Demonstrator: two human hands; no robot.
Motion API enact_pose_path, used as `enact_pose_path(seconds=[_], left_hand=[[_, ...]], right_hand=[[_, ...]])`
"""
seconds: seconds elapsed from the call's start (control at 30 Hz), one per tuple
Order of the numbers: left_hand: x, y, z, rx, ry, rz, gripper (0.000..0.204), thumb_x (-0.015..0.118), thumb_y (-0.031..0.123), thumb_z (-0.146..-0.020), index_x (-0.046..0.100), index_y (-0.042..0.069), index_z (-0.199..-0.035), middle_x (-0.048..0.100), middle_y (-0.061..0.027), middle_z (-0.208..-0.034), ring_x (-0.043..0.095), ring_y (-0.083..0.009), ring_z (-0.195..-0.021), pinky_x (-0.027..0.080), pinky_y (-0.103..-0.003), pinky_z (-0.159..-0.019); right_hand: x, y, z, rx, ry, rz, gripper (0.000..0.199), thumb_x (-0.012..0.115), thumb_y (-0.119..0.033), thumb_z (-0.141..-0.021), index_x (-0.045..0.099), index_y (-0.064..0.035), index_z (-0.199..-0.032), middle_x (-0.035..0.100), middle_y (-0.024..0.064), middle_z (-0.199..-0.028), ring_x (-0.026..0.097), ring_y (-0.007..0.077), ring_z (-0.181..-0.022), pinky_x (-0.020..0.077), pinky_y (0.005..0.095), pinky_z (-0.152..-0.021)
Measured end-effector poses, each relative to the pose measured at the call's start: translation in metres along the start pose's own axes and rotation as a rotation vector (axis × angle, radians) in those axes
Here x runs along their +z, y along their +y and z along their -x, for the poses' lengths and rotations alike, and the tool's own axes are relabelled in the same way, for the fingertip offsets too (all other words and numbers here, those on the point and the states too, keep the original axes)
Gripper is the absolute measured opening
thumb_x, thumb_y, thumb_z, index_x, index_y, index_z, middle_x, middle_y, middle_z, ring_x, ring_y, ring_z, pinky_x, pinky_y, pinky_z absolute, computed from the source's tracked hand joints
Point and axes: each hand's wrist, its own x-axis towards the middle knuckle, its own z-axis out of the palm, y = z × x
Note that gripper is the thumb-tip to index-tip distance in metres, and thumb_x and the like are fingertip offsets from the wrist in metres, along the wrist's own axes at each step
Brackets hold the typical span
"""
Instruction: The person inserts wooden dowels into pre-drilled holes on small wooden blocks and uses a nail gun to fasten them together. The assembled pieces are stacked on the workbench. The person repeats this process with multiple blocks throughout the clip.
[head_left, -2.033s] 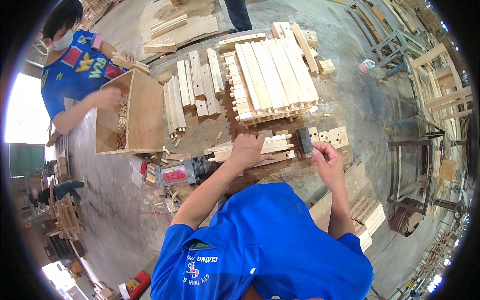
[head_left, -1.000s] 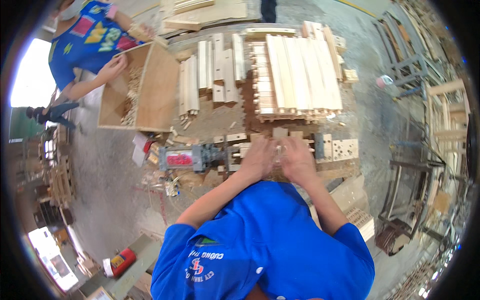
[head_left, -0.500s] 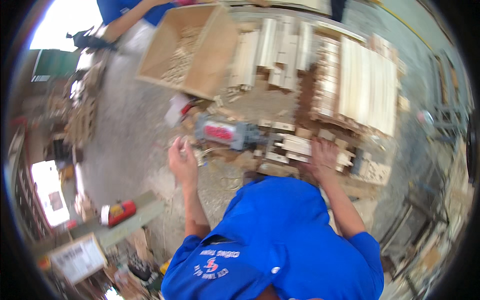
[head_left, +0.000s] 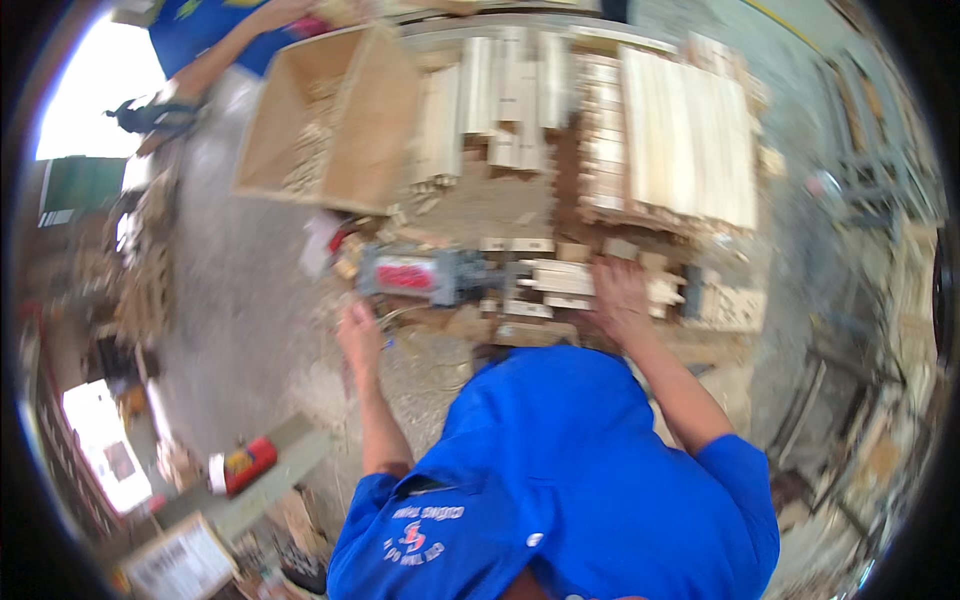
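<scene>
My right hand (head_left: 620, 298) lies flat with its fingers stretched forward, at the right end of short pale wooden pieces (head_left: 562, 277). These pieces sit side by side in line with the rod of a grey pneumatic cylinder (head_left: 405, 276) with a red-marked label. Small wooden blocks (head_left: 527, 309) surround the pieces. My left hand (head_left: 358, 328) hangs just in front of the cylinder's left end, its fingers curled together. Motion blur hides what, if anything, is between those fingers.
Behind the cylinder stands a plywood box (head_left: 375, 120) with small wood bits inside. Pale wooden strips (head_left: 690, 135) are stacked at the back right. A red cylinder-shaped object (head_left: 245, 466) lies at lower left. Another person's arm (head_left: 225, 50) reaches in at the far left.
The whole scene has shifted left and slightly turned as the view moved. My left hand has come closer to the cylinder's left end. My right hand stays on the wooden pieces.
</scene>
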Motion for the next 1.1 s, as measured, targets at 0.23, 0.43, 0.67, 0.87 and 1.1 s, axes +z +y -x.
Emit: enact_pose_path(seconds=[0.23, 0.43, 0.67, 0.87, 1.1], left_hand=[[0.011, -0.004, 0.007, 0.017, 0.108, 0.089, 0.038, 0.051, 0.029, -0.11, 0.069, -0.004, -0.108, 0.073, -0.0275, -0.099, 0.069, -0.0445, -0.092, 0.051, -0.054, -0.085], [0.009, -0.013, 0.006, 0.043, 0.066, 0.029, 0.036, 0.053, 0.029, -0.111, 0.071, -0.003, -0.112, 0.073, -0.024, -0.097, 0.069, -0.0411, -0.091, 0.052, -0.05, -0.084], [0.002, -0.013, 0.014, -0.015, 0.035, 0.137, 0.033, 0.061, 0.03, -0.111, 0.074, 0.0, -0.118, 0.077, -0.0198, -0.098, 0.073, -0.0342, -0.089, 0.055, -0.046, -0.083], [-0.003, 0.003, 0.015, 0.157, 0.116, -0.009, 0.028, 0.069, 0.029, -0.107, 0.075, 0.001, -0.108, 0.076, -0.0199, -0.09, 0.074, -0.0375, -0.081, 0.055, -0.049, -0.075], [-0.004, -0.001, 0.008, 0.193, 0.089, -0.022, 0.022, 0.07, 0.023, -0.105, 0.073, 0.001, -0.1, 0.074, -0.0203, -0.085, 0.072, -0.038, -0.077, 0.054, -0.048, -0.072]], right_hand=[[-0.018, -0.001, 0.002, -0.03, 0.119, 0.088, 0.096, 0.098, -0.046, -0.064, 0.055, -0.007, -0.14, 0.059, 0.0147, -0.127, 0.059, 0.035, -0.12, 0.0443, 0.0521, -0.11], [-0.02, 0.004, 0.008, -0.006, 0.135, 0.097, 0.096, 0.097, -0.047, -0.064, 0.055, -0.0036, -0.139, 0.061, 0.015, -0.125, 0.059, 0.0351, -0.119, 0.0445, 0.0516, -0.109], [-0.017, 0.003, 0.004, 0.008, 0.125, 0.096, 0.093, 0.096, -0.048, -0.066, 0.057, -0.0031, -0.137, 0.063, 0.0156, -0.124, 0.06, 0.0354, -0.119, 0.0445, 0.0517, -0.108], [-0.015, -0.001, 0.002, 0.038, 0.114, 0.074, 0.098, 0.096, -0.053, -0.063, 0.056, -0.0052, -0.138, 0.062, 0.0156, -0.128, 0.059, 0.0368, -0.122, 0.0418, 0.0547, -0.113], [-0.013, 0.002, 0.002, 0.012, 0.083, 0.093, 0.105, 0.099, -0.055, -0.061, 0.053, -0.0051, -0.141, 0.06, 0.0164, -0.132, 0.057, 0.0381, -0.123, 0.0399, 0.0562, -0.111]])
